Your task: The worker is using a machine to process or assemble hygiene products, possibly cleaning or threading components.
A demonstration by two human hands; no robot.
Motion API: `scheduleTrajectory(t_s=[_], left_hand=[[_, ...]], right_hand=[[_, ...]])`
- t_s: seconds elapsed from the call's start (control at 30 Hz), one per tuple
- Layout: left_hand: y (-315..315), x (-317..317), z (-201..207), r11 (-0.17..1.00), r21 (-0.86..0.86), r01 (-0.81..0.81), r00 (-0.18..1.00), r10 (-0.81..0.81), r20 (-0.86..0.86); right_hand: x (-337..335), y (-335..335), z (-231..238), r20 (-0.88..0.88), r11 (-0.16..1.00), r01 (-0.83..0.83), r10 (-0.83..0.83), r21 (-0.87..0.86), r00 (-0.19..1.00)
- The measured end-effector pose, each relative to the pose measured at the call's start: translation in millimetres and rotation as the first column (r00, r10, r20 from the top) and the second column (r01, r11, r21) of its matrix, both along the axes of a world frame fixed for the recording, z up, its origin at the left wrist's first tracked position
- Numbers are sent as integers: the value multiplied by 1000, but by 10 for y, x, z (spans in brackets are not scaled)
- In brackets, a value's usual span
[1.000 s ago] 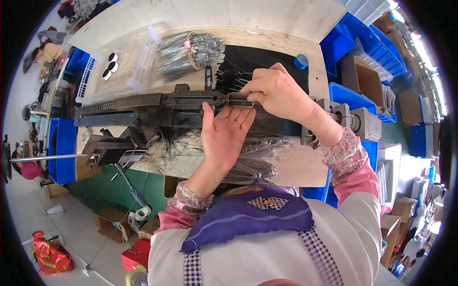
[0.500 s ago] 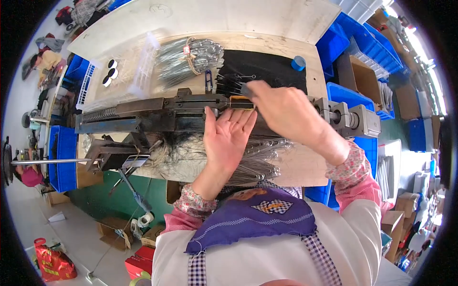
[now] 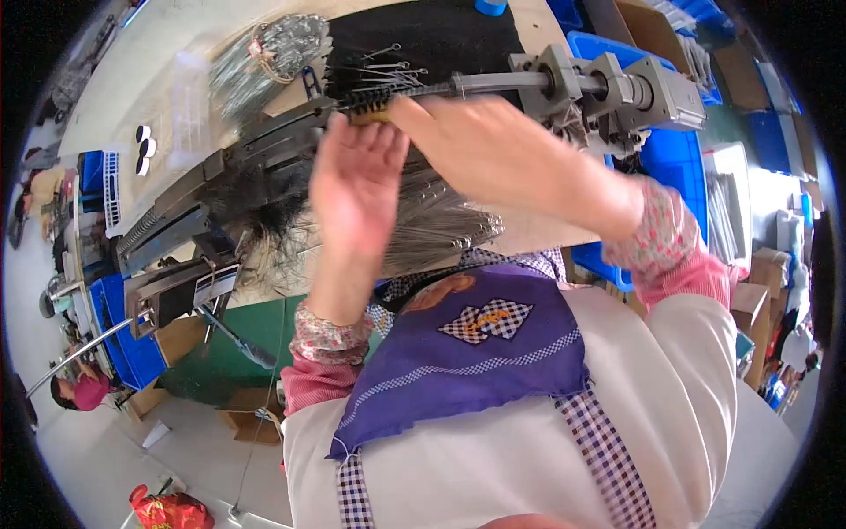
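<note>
My left hand (image 3: 359, 172) is palm up below the bench machine (image 3: 273, 132), its fingers stretched toward a yellow-edged channel (image 3: 370, 115). Nothing shows in that palm. My right hand (image 3: 467, 141) reaches across from the right, its back toward me, beside the same channel. Its fingertips are blurred and partly hidden, so whether they grip anything is unclear. Just above both hands runs a dark bristled twisted-wire brush (image 3: 388, 95), in line with the metal shaft (image 3: 502, 82). Several wire pieces with looped ends (image 3: 401, 69) lie on the black cloth (image 3: 441, 35) behind it.
The shaft enters a motor unit (image 3: 656, 93) at the right. Bundled wires (image 3: 273, 53) lie at the back left, beside a clear plastic tray (image 3: 189, 110). More looped wires (image 3: 441, 216) lie in front of the machine. Blue bins (image 3: 670, 167) flank the bench.
The whole view has shifted and tilted. My right hand has come closer to the left one, and the dark piece at its fingers no longer shows. The bristled brush and shaft now show.
</note>
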State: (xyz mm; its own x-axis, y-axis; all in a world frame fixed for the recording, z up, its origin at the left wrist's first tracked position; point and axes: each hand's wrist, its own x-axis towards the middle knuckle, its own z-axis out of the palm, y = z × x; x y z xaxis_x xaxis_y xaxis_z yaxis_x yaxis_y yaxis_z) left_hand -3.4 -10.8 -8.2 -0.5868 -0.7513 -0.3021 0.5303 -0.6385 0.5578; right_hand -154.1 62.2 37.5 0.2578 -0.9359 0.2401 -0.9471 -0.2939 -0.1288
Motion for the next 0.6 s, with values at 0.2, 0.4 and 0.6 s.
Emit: scheduleTrajectory(t_s=[0.2,0.4,0.6], left_hand=[[371,41,-1002,998,-30,55,952,-61,-301],[742,1261,-71,684,-692,232,913,92,398],[599,2888,-361,873,-432,226,-762,435,480]], right_hand=[[66,421,-939,-11,959,-60,65,278,998],[-68,405,-1208,167,987,-122,103,109,981],[-101,500,-1075,508,976,-163,68,144,858]])
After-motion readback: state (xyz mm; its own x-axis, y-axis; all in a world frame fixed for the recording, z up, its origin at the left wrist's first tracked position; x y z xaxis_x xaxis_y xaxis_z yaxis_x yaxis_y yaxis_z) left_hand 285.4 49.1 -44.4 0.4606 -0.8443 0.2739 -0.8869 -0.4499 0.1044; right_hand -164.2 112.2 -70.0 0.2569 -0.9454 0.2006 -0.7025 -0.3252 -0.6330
